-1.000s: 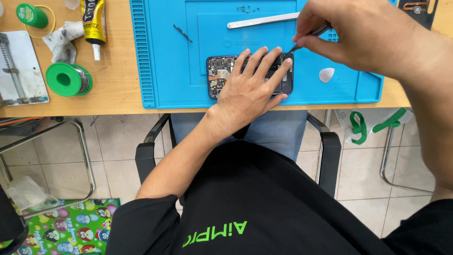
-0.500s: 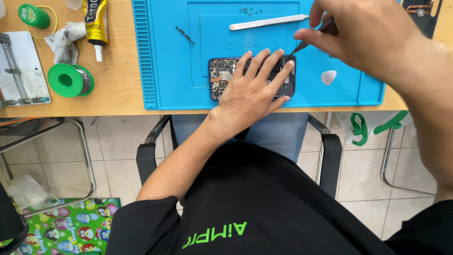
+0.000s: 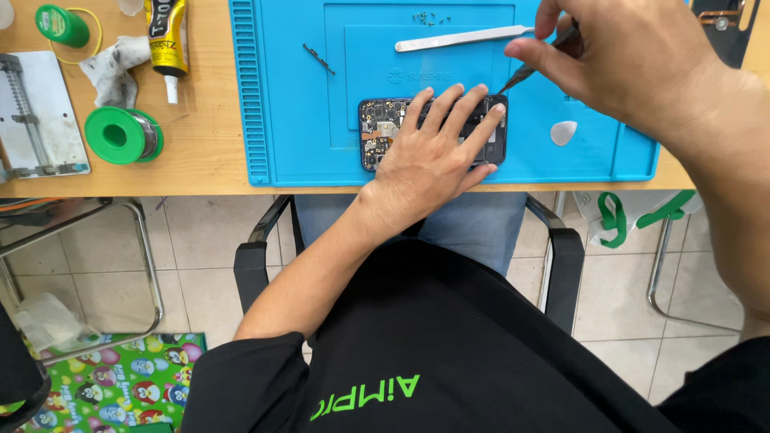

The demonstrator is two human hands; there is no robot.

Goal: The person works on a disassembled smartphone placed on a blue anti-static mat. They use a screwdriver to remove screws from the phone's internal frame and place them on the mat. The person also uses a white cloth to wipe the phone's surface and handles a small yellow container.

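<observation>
An opened phone [image 3: 380, 131] with its circuit boards exposed lies on a blue work mat [image 3: 289, 120]. My left hand [image 3: 437, 148] rests flat on the phone, fingers spread across its right half. My right hand [image 3: 634, 60] hovers above the mat's right side, pinching a thin dark screwdriver [image 3: 525, 74] whose tip points down at the phone's upper right corner.
On the mat lie a flat metal pry tool [image 3: 461, 37], a small black strip [image 3: 318, 58], tiny screws [image 3: 429, 18] and a white pick [image 3: 564, 132]. Left of the mat are a solder spool [image 3: 122, 135], a glue tube [image 3: 167, 40], a crumpled cloth [image 3: 116, 68] and a metal jig [image 3: 36, 116].
The view has shifted slightly. My right hand has lifted a little and drawn the screwdriver tip to the phone's upper right corner. My left hand stays pressed on the phone.
</observation>
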